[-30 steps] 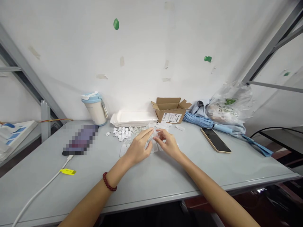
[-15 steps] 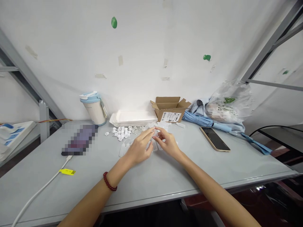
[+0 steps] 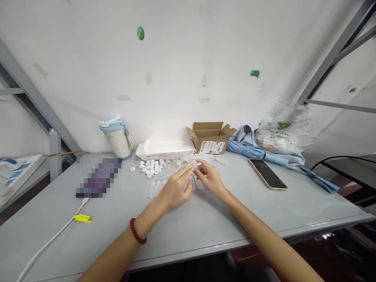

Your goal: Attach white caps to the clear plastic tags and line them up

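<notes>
Both my hands meet over the middle of the grey table (image 3: 190,227). My left hand (image 3: 175,187), with a red bead bracelet on its wrist, pinches a small clear plastic piece (image 3: 194,166) from the left. My right hand (image 3: 210,178) pinches the same piece from the right. Several more clear plastic pieces (image 3: 155,187) lie under and beside my left hand. A heap of small white caps (image 3: 151,166) sits just beyond it.
At the back stand a blue-lidded cup (image 3: 116,137), a stack of white trays (image 3: 166,149) and an open cardboard box (image 3: 210,137). A phone (image 3: 266,174), a blue umbrella (image 3: 273,158) and a plastic bag (image 3: 284,127) lie right. A blurred device (image 3: 98,178) with white cable (image 3: 49,243) lies left.
My hands have stayed together on the small clear piece, with only slight finger shifts. The view has tipped a little, so everything sits slightly lower in the picture.
</notes>
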Available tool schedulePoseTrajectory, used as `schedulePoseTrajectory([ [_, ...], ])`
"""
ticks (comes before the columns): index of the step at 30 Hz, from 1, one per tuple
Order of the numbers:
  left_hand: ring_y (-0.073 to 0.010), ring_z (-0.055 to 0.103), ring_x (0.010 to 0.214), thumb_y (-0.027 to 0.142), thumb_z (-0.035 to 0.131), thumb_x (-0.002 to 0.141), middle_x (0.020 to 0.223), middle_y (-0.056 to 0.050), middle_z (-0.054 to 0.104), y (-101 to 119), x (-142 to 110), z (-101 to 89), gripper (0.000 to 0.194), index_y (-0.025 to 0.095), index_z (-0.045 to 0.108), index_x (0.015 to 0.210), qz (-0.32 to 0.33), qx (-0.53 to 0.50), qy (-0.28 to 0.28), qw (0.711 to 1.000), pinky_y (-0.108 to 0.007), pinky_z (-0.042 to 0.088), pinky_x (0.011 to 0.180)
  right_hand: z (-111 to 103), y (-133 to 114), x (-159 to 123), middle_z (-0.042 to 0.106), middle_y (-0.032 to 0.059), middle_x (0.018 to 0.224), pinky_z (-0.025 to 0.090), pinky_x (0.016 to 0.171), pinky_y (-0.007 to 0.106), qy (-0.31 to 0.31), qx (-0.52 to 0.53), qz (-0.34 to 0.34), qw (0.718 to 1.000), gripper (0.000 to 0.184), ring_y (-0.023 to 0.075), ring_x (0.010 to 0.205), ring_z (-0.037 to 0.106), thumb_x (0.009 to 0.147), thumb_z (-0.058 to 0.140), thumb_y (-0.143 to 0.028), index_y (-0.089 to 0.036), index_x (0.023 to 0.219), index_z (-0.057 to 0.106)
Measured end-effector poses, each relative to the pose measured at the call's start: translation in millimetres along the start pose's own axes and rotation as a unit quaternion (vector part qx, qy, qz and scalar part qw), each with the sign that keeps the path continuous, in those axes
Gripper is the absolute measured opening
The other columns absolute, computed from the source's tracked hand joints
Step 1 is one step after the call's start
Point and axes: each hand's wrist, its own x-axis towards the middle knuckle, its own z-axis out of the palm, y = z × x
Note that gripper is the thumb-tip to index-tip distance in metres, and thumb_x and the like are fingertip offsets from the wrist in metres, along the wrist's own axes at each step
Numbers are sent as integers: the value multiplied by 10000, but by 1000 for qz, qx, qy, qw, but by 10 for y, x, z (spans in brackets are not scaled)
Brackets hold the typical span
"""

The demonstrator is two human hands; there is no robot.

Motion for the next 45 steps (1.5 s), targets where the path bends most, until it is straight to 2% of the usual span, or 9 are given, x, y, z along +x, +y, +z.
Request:
schedulePoseTrajectory([
  [6,-231,442,1256,122,399,838,1349,-141,477,9,9,1,443,128,461,1277,-9,8,6,1000,-413,423,1032,-27,3,16,587,0,686,449,534,229,-11,-12,14,1000,359,107,520,530,860,479,-361,-148,1147,516],
  [13,-249,456,1238,170,417,845,1319,-152,494,6,28,72,429,126,458,1270,-83,10,-3,996,-447,412,1031,-91,-36,52,646,49,790,455,537,236,-15,-44,57,997,358,114,516,567,837,488,-323,-125,1123,571],
  [16,-261,477,1208,212,462,838,1286,-158,513,16,49,93,399,119,489,1225,-88,10,-34,996,-446,416,1018,-170,-61,89,643,67,901,450,515,228,-36,-38,90,995,299,97,505,560,814,501,-308,-125,1033,587],
  [19,-264,504,1165,276,519,826,1224,-146,550,36,82,113,366,130,525,1162,-86,9,-56,995,-434,426,999,-310,-70,133,618,64,949,444,485,217,-55,-3,157,986,229,81,476,560,790,522,-297,-130,934,580],
  [23,-270,514,1140,328,559,808,1191,-133,569,54,127,147,369,141,538,1125,-87,35,-83,992,-424,445,966,-492,-52,161,602,39,803,437,464,213,-79,1,231,970,154,87,441,556,768,526,-266,-125,813,568],
  [26,-278,499,1150,336,576,798,1166,-130,586,46,141,178,372,133,549,1109,-68,70,-108,989,-426,421,985,-539,-46,162,589,21,707,395,433,203,-115,-47,245,961,132,82,435,510,741,549,-252,-124,763,572],
  [33,-285,499,1142,337,563,806,1116,-121,614,14,121,233,340,141,563,1084,-62,103,-151,981,-430,416,968,-463,-64,136,588,1,631,359,449,211,-167,-106,227,954,166,64,405,435,736,537,-266,-116,769,601],
  [40,-277,476,1155,297,533,820,1112,-120,609,43,133,233,336,136,537,1115,-69,106,-165,978,-414,419,938,-418,21,106,514,-31,467,346,451,209,-199,-150,199,948,216,89,424,454,720,521,-266,-98,791,638],
  [45,-264,509,1056,280,528,814,1042,-115,602,65,131,214,230,143,549,998,-74,99,-164,979,-399,435,884,-384,22,95,485,-44,414,341,421,197,-213,-142,212,943,242,88,403,440,719,520,-266,-90,823,649],
])
